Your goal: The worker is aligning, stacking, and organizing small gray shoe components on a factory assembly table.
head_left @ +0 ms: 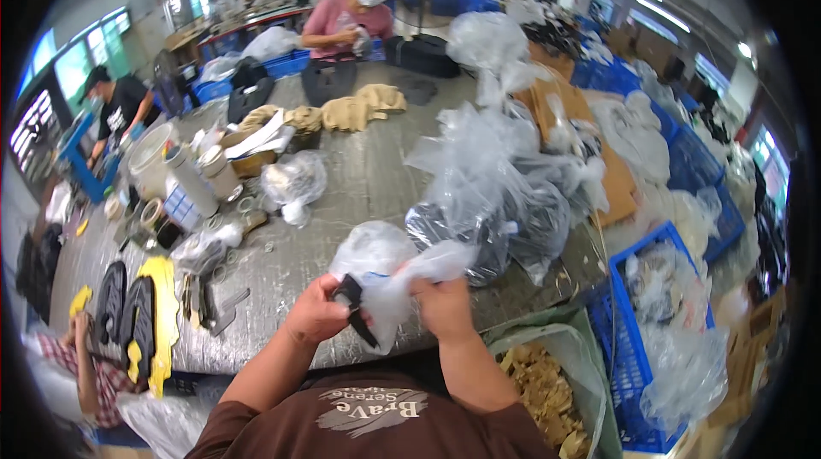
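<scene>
Close in front of my body I hold a translucent plastic bag (379,255) above the near edge of the table. My left hand (318,309) is closed round a narrow black piece (355,309) with a pointed lower end, and the bag lies against it; its exact kind I cannot tell. A pinch of the bag's other side is in my right hand (445,305), fingers closed. Just beyond my hands rests a large heap of clear plastic bags (483,164), some with dark contents (466,241).
To the left stand tubs and bottles (188,181), hand tools (201,301) and black and yellow shaped pieces (137,322). Tan fabric pieces (351,112) lie farther back. At right are a blue crate (620,356) and a lined bin of brown scraps (543,386). Co-workers (346,23) stand around the table.
</scene>
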